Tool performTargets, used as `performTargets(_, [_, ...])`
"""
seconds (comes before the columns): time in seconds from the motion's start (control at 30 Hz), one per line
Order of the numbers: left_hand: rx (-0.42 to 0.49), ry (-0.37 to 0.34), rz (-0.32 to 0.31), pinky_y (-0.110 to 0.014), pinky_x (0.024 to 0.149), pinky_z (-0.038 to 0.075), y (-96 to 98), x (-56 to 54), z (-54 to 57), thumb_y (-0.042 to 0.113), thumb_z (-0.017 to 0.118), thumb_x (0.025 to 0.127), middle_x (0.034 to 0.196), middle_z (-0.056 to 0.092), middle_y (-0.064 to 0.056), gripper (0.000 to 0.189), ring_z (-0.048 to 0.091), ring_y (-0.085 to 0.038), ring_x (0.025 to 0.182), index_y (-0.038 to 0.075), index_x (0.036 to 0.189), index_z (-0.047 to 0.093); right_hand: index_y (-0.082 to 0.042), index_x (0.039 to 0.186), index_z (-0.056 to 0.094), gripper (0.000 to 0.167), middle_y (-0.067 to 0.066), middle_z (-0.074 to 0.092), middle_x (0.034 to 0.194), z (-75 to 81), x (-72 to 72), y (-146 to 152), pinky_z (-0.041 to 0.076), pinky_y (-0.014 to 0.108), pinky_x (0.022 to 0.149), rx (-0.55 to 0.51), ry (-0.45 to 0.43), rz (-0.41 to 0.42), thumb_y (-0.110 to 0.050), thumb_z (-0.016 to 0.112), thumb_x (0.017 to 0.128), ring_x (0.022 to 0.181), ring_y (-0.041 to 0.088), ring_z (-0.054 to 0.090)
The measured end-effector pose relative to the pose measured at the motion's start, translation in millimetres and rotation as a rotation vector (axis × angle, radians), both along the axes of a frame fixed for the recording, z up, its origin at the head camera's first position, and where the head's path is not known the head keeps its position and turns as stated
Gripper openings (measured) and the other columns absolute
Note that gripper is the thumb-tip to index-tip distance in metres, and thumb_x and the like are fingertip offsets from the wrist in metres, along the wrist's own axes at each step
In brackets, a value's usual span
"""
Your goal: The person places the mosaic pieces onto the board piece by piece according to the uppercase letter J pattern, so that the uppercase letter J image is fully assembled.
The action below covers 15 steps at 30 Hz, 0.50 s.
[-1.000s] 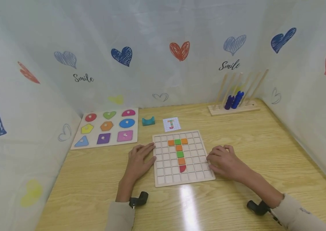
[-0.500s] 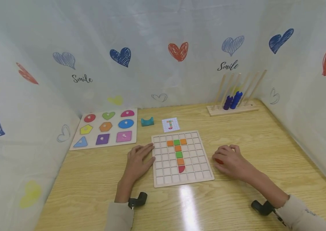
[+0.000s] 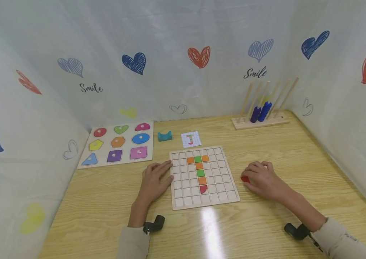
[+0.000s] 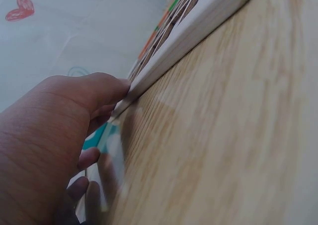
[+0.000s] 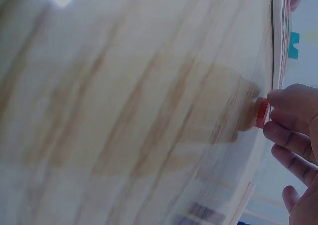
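Note:
A wooden grid board [image 3: 183,203] lies on the table, with orange and green square tiles [image 3: 200,173] set in a T shape. A red quarter-round tile [image 3: 203,189] sits in the cell at the foot of the column. My left hand [image 3: 153,183] rests at the board's left edge. In the left wrist view, the thumb [image 4: 107,90] touches the board's side. To the right of the board, my right hand [image 3: 262,180] pinches a small red piece [image 5: 261,112] low over the table. Fingers hide part of that piece, so its full shape does not show.
Behind the board lie a pattern card [image 3: 190,139] and a teal notched block [image 3: 165,136]. A knobbed shape puzzle [image 3: 84,162] is at the back left. At the back right stands a peg rack [image 3: 260,124] with upright rods and blue beads. Curtains [image 3: 170,28] surround the table.
My right hand has moved away from the board's right edge, a little to the right, and the red piece has come into sight in its fingers. The left hand stays at the board.

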State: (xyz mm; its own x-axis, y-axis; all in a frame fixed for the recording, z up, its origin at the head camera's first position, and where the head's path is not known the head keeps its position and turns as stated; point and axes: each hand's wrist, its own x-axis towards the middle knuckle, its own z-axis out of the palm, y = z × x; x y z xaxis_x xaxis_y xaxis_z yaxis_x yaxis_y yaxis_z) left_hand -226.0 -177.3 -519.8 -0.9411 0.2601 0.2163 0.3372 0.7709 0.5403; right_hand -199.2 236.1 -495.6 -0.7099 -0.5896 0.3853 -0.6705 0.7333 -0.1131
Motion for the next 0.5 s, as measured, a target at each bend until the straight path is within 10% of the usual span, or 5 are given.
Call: performTargets(0.5, [-0.014, 0.002, -0.004, -0.054, 0.108, 0.022, -1.0, -1.4, -1.7, 0.035, 0.065, 0.096, 0.15, 0.05, 0.006, 0.05, 0.038, -0.028, 0.131, 0.02, 0.143, 0.058, -0.013, 0.092, 0.073, 0.022, -0.002, 0.064, 0.093, 2.4, -1.1, 0.7, 0.031, 0.054, 0.082, -0.008, -0.015, -0.003, -0.011, 0.086, 0.074, 0.095, 0.025, 0.056])
